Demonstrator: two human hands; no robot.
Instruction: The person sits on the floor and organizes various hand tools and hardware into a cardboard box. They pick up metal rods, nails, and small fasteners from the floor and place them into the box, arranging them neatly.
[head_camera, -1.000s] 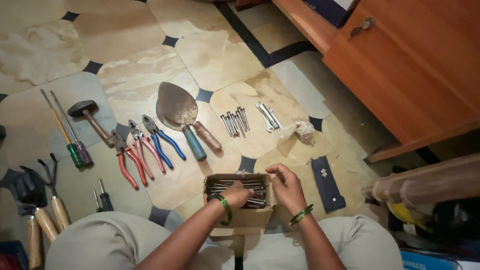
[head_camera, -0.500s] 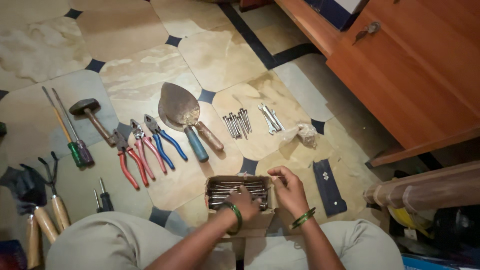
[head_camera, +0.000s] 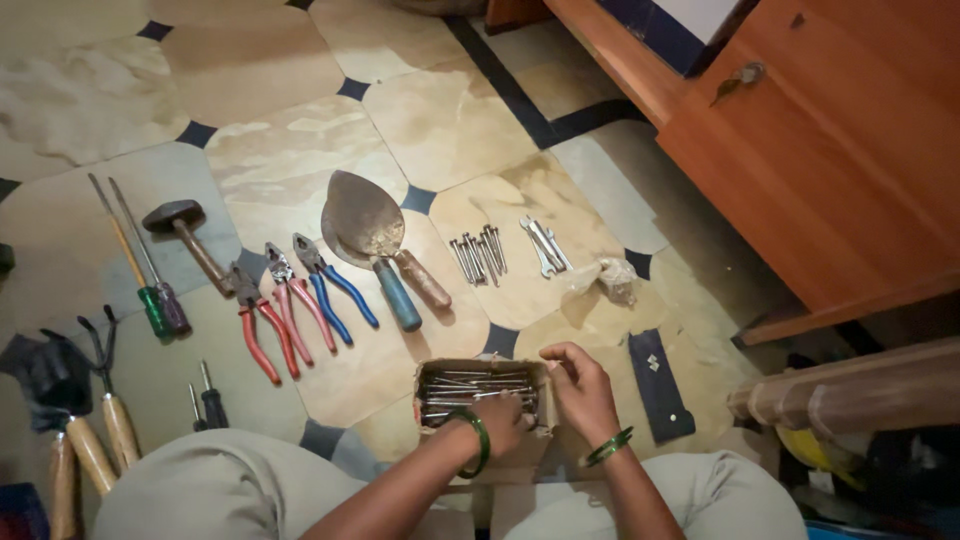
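Cardboard box (head_camera: 440, 372) sits on the tiled floor (head_camera: 270, 160) right in front of the seated person's knees, open at the top and packed with long metal nails (head_camera: 470, 385) lying side by side. The left hand (head_camera: 503, 420) reaches into the box's near right corner with fingers curled down among the nails; whether it pinches any cannot be told. The right hand (head_camera: 580, 385) rests against the box's right wall, fingers bent over the rim at the far corner. Both wrists carry green bangles (head_camera: 478, 440). Beyond the box lie a loose row of nails (head_camera: 478, 255), small spanners (head_camera: 543, 243) and a crumpled plastic bag (head_camera: 605, 275). Further left are two trowels (head_camera: 372, 235), three pliers (head_camera: 290, 300), a hammer (head_camera: 185, 235) and screwdrivers (head_camera: 140, 265).
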